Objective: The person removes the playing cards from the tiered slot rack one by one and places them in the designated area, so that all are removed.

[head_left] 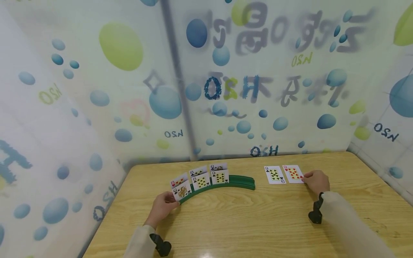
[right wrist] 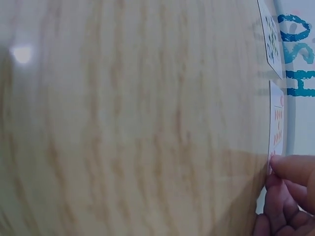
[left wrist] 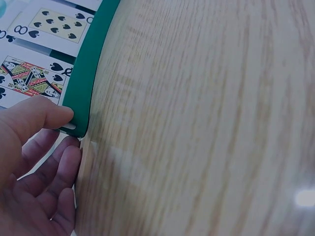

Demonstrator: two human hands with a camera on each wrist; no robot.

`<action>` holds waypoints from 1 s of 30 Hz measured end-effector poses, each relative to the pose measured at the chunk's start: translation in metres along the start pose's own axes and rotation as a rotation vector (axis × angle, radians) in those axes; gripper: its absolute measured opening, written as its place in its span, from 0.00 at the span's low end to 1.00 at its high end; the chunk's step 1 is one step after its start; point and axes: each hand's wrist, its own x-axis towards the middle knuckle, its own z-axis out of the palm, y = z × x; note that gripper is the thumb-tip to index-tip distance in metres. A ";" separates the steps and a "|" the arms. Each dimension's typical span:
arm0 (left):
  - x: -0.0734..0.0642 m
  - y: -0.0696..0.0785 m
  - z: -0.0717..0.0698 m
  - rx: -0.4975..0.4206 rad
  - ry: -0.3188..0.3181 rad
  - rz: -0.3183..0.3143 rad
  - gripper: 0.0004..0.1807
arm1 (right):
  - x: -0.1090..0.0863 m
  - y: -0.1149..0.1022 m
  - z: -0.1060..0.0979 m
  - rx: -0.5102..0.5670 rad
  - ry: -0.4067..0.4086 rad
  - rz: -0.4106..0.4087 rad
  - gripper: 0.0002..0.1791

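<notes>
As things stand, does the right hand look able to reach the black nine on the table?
Probably yes: the black nine lies on the table beside the red nine, whose edge the right hand holds. Nothing stands between the cards, though the hand may first need to let go.

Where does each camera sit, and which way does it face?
Head: on the person's head, looking forward and down at the tabletop; left hand, right hand, sleeves show.
Left wrist: worn there, facing tabletop and green rack; left hand shows.
Right wrist: worn there, facing tabletop and red nine; right hand shows.
Head and left wrist share the green rack.
</notes>
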 end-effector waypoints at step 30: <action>-0.002 0.001 -0.001 0.012 0.002 0.003 0.15 | -0.008 -0.087 0.039 0.219 -0.129 -0.178 0.14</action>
